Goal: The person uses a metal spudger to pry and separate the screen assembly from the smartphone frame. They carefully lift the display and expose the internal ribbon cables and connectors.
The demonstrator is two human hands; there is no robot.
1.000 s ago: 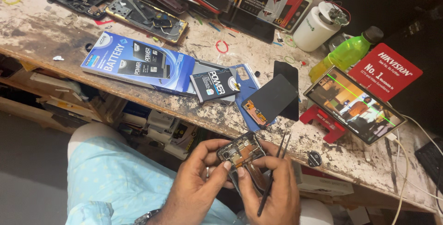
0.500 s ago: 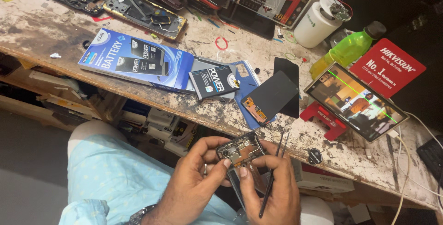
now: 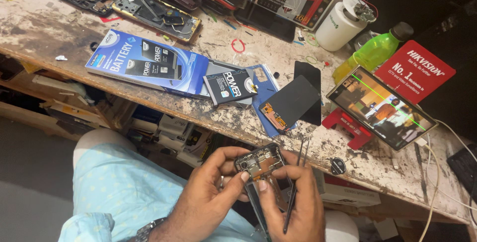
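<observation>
Both hands hold an opened phone body [image 3: 262,165] with its circuit board exposed, just below the workbench's front edge and above my lap. My left hand [image 3: 211,192] grips the phone's left side, thumb pressing on the board. My right hand [image 3: 293,207] supports the right side, thumb on the board, and also holds thin black tweezers [image 3: 294,185] that point up past the bench edge. On the bench just above lie a dark phone screen panel [image 3: 293,103] and a black phone battery [image 3: 230,86].
The worn workbench [image 3: 49,28] carries a blue battery box [image 3: 144,63], opened phone frames [image 3: 156,11], a white jar [image 3: 340,23], a green bottle [image 3: 370,53], a lit phone on a red stand [image 3: 380,108] and a red sign [image 3: 415,70]. White cables [image 3: 437,182] hang at right.
The view has shifted slightly. Both hands stay on the phone body, with the thumbs moved a little over the board.
</observation>
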